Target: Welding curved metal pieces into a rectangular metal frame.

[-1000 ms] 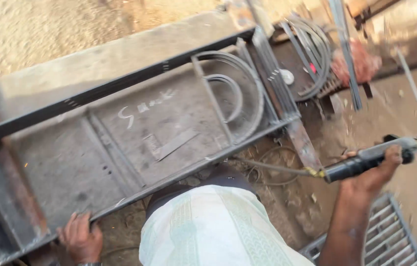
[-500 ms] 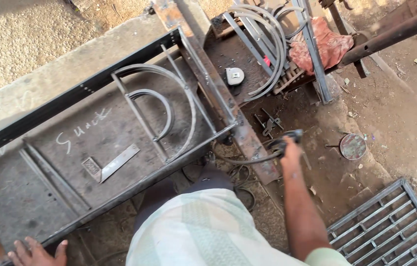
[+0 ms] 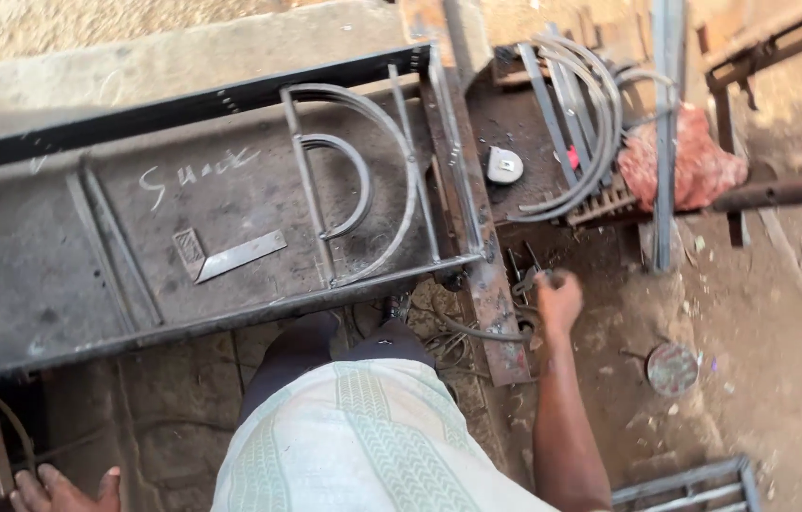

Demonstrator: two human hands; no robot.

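Down at the right end of the steel workbench (image 3: 31, 256), the person's right hand (image 3: 557, 301) reached to the ground beside the bench's lower right corner, fingers curled among dark cables (image 3: 477, 332) and small metal pieces; whether it gripped anything could not be told. The left hand (image 3: 64, 490) rested with fingers spread and released, grasping nothing, below the bench's near left corner, on the ground beside a rusty leg. On the bench lay a welded frame (image 3: 230, 90) with two curved bars (image 3: 391, 171) set toward its right end, a flat angle piece (image 3: 230, 256) near the middle and chalk marks above it. Beyond the bench's right edge sat a small grey tape measure (image 3: 504, 164), a bundle of bent rods (image 3: 591, 114) and a reddish rag (image 3: 695, 161). A round disc (image 3: 672, 369) lay on the dirt well right of the reaching hand.
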